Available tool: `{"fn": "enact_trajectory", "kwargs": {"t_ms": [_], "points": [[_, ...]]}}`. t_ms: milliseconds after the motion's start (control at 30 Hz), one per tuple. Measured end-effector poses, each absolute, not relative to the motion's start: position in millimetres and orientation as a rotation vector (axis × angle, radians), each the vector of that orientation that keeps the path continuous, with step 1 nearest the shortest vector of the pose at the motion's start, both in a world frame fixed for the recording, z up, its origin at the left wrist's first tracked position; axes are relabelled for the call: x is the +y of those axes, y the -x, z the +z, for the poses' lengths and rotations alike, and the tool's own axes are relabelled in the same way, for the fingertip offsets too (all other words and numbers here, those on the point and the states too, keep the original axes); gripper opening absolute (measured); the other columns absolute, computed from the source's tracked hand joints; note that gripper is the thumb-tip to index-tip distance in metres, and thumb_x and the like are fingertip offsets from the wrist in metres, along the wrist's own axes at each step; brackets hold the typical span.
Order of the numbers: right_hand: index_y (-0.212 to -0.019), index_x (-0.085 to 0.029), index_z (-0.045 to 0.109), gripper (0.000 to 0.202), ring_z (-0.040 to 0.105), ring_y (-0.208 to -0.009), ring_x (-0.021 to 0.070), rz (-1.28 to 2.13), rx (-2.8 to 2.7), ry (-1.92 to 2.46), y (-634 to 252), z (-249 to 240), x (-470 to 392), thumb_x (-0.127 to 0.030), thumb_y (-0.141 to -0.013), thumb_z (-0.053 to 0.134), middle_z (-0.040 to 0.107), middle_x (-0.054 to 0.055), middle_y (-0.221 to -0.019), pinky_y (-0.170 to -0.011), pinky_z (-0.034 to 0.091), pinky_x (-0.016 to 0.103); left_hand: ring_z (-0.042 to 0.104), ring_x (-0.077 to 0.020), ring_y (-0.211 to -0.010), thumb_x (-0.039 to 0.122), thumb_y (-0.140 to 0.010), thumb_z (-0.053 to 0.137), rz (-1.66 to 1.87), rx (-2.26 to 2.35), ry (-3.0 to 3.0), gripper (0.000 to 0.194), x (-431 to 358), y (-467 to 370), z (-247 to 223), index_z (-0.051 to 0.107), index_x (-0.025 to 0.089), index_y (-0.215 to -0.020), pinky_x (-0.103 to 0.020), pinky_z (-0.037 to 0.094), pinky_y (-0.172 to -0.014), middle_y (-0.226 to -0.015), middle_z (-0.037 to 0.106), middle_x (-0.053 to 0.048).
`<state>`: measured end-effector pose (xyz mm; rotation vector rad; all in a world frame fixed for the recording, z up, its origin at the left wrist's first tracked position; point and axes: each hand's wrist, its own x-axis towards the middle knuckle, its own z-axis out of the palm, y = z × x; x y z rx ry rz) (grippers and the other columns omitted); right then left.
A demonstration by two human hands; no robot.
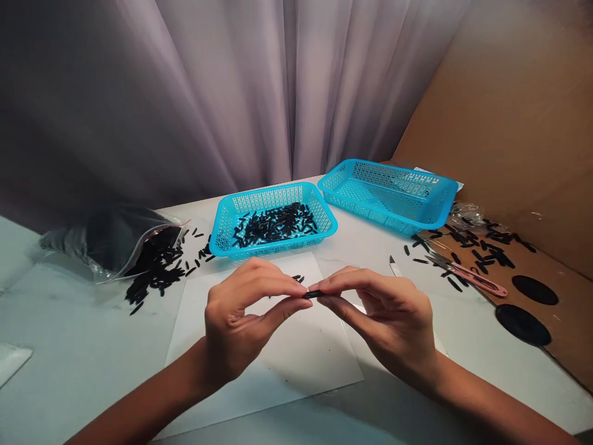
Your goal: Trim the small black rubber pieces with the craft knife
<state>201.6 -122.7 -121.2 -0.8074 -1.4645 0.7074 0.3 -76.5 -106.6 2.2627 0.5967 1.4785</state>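
Between my two hands, above a white sheet (296, 364), is a small dark elongated piece (313, 295). My left hand (250, 309) pinches its left end between thumb and forefinger. The right end sits in a pinch of my right hand (389, 309). A few similar black pieces (299, 279) lie on the sheet just behind my fingertips. Beyond them, a blue basket (222, 216) holds many such black pieces (278, 224).
A second blue basket (389, 217) stands behind on the right. An open plastic bag (115, 241) spills black pieces at left. Pink-handled scissors (479, 279), a blade tip (393, 266), scattered black pieces and two black ovals (523, 324) lie at right.
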Motion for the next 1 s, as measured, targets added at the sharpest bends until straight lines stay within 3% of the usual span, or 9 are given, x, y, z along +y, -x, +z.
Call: {"fn": "enact_trajectory", "kwargs": {"t_ms": [500, 1000], "points": [[-0.098, -0.025, 0.083, 0.016, 0.078, -0.073, 0.0199, 0.710, -1.492, 0.774, -202.3, -117.6, -125.5, -0.012, -0.089, 0.083, 0.084, 0.004, -0.085, -0.064, 0.063, 0.032, 0.072, -0.0151, -0.075, 0.025, -0.091, 0.084, 1.523, 0.563, -2.284, 0.008, -78.1, 0.0, -99.0, 0.078, 0.019, -0.091, -0.029, 0.059, -0.069, -0.078, 0.080, 0.000], [-0.099, -0.020, 0.080, 0.016, 0.079, -0.076, 0.0174, 0.640, -1.530, 0.728, -202.1, -116.0, -126.2, -0.008, -0.089, 0.082, 0.085, 0.006, -0.088, -0.068, 0.064, 0.029, 0.070, -0.0142, -0.080, 0.010, -0.085, 0.087, 1.513, 0.487, -2.299, 0.015, -79.9, 0.6, -97.6, 0.076, 0.014, -0.094, -0.028, 0.058, -0.073, -0.082, 0.080, -0.002]]}}
